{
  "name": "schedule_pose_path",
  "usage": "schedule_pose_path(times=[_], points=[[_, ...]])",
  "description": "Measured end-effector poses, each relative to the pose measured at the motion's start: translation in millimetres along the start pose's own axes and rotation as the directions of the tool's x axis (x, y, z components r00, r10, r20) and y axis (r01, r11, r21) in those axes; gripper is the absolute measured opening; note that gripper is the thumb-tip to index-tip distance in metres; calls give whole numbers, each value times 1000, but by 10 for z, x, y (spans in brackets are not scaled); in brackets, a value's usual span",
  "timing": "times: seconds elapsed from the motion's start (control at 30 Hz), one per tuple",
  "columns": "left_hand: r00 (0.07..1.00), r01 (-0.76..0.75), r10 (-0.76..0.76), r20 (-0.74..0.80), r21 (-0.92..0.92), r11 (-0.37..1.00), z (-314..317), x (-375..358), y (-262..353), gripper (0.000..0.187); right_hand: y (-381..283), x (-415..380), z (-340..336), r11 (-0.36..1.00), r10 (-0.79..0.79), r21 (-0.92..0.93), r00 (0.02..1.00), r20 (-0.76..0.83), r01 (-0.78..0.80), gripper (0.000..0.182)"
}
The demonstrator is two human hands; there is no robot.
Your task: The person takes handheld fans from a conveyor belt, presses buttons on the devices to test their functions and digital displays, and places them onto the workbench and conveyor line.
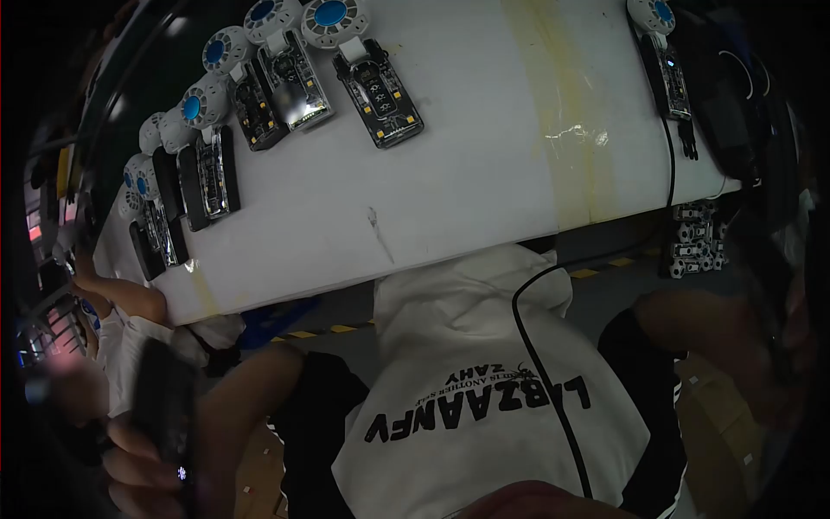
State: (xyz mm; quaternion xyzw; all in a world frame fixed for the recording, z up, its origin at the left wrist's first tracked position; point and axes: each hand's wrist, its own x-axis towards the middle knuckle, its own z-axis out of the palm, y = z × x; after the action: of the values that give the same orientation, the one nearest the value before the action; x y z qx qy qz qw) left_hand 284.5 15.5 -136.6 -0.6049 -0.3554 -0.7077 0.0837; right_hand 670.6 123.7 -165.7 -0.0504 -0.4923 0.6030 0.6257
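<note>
At the lower left, my left hand (143,471) is closed around a dark, slab-shaped handheld device (164,394). A small white light glows near its lower end. Over at the right edge, my right hand (800,342) is dim and blurred, with its fingers wrapped round another dark elongated device (765,277). The details of that device are lost in shadow. Both hands are out to the sides, off the white table (467,173). A black cable (545,355) runs across the front of my white shirt.
Several devices with round white heads and dark bodies (380,95) stand along the table's left and far side. Another such device (670,73) lies at the far right, beside a black bag-like shape (731,112). White parts (699,242) are stacked below; a person (130,337) sits at left.
</note>
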Motion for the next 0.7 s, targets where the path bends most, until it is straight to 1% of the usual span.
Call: schedule_pose_path(times=[0.2, 0.27, 0.37, 0.4, 0.43, 0.47, 0.5, 0.53, 0.57, 0.6, 0.63, 0.67, 0.7], points=[[998, 69, -69, -3, 63, 996, 27, -41, -67, 27, 25, 53, -22, 1000, -1, -10, 1000, 14, 1, 14], [996, 94, -94, 1, 82, 992, 56, -55, -105, 27, 91, 46, -15, 1000, 12, -23, 1000, -5, -13, 15], [990, 138, -136, -23, 97, 986, 41, -105, -88, 27, 146, 34, -17, 998, 51, 43, 997, -50, -49, 16], [986, 166, -164, -32, 108, 980, 26, -105, -92, 27, 154, 41, -70, 999, 47, -19, 996, -74, -48, 16], [979, 203, -198, -52, 113, 973, -33, -78, -61, 27, 136, 35, -190, 869, -37, -494, 999, -32, 16, 15], [964, 258, -250, -87, 101, 961, -91, -34, -54, 27, 179, 39, -223, 934, 19, -354, 997, -71, -43, 13], [933, 351, -339, -125, 96, 931, -155, 46, -9, 27, 235, 48, -227, 973, 91, -204, 990, -107, -111, 12], [901, 421, -406, -151, 89, 903, -213, 71, -3, 27, 303, 55, -226, 982, 108, -130, 974, -198, -135, 12], [885, 450, -429, -180, 95, 888, -179, 73, -16, 27, 364, 45, -215, 989, 123, -47, 951, -283, -142, 12], [946, 292, -251, -203, 203, 935, 162, 5, -90, 26, 401, 12, -215, 989, 106, -66, 953, -283, -130, 12], [974, 129, -61, -216, 318, 939, 504, -69, -152, 26, 437, 3, -233, 947, 88, -264, 940, -331, -181, 13], [972, -25, 124, -200, 437, 899, 763, -129, -187, 26, 461, -16, -245, 865, 65, -439, 922, -383, -244, 14], [962, -101, 210, -175, 488, 867, 805, -160, -185, 26, 471, -55, -243, 862, 63, -442, 918, -392, -248, 14]])
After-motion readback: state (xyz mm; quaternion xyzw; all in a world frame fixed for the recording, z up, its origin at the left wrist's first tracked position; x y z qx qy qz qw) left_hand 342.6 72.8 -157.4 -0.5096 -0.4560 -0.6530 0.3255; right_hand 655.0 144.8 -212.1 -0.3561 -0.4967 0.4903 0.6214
